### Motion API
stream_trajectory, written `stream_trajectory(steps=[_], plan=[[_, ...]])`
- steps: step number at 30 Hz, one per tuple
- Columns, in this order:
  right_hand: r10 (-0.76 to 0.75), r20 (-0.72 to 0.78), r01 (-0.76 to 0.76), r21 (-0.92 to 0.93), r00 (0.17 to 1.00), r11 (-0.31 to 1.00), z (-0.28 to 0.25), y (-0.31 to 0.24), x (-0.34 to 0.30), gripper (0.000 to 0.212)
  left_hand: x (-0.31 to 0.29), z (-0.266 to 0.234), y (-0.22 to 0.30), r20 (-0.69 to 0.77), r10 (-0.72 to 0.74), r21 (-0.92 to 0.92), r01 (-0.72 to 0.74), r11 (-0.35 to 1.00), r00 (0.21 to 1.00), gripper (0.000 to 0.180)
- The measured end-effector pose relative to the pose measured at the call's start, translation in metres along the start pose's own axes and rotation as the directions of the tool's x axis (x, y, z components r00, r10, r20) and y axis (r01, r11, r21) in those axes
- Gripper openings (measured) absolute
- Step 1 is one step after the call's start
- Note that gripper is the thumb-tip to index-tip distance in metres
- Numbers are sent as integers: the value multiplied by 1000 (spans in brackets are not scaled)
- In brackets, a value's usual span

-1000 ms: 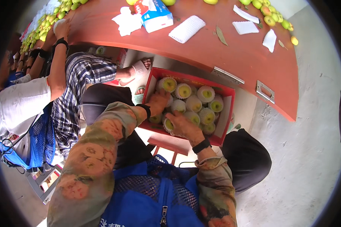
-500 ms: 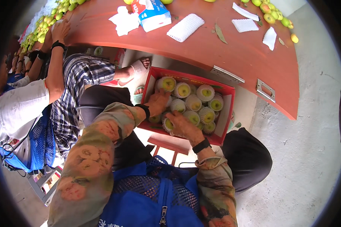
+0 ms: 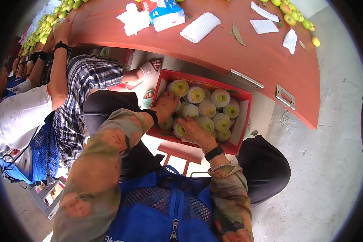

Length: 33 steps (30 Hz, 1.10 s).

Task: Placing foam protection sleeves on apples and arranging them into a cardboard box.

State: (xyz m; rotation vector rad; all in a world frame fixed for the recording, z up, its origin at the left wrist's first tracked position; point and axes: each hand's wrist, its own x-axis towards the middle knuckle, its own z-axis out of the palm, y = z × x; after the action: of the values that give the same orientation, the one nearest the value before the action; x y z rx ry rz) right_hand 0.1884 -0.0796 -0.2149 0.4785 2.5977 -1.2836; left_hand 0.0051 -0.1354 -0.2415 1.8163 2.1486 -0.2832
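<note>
An open red cardboard box (image 3: 249, 108) is in front of my knees, holding several yellow-green apples (image 3: 197, 94) in white foam nets. My right hand (image 3: 194, 132) curls around a netted apple (image 3: 179, 130) at the near left of the box, thumb and fingers against it. My left hand (image 3: 165, 107) reaches in over the box's left wall, fingers bent over a netted apple that it mostly hides. Netting shows just beside those fingertips.
Beyond the box stands a reddish-brown table (image 3: 213, 52) with metal fittings (image 3: 285, 97) on its near edge. Loose foam nets (image 3: 200, 27), a blue-and-white tissue pack (image 3: 166, 17) and piled apples (image 3: 294, 15) lie on it. A co-worker (image 3: 28, 105) sits close on my left.
My left hand has shifted slightly left, toward the box wall. My right hand stays around the same apple. The co-worker's hand at the table has moved a little.
</note>
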Motion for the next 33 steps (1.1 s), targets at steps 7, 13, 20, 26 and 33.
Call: stream_trajectory(steps=[7,13,20,26,33], plan=[[89,75,-86,-42,993,995,-13,-6,0,65,-11,-31,-8,69,-15,-169,26,985,998,64],[108,107,-103,-53,988,993,-11,-8,0,71,-13,-27,1,140,-48,-63,57,996,989,66],[125,119,-118,-65,985,991,-12,-6,0,78,-10,-35,-14,164,101,-246,-58,967,981,72],[152,104,-143,-96,983,985,-14,-11,0,77,-22,-43,-5,111,43,-156,-26,987,993,76],[186,102,-180,-61,977,982,-17,-23,10,79,-23,-104,-22,-63,14,-375,-37,926,998,66]])
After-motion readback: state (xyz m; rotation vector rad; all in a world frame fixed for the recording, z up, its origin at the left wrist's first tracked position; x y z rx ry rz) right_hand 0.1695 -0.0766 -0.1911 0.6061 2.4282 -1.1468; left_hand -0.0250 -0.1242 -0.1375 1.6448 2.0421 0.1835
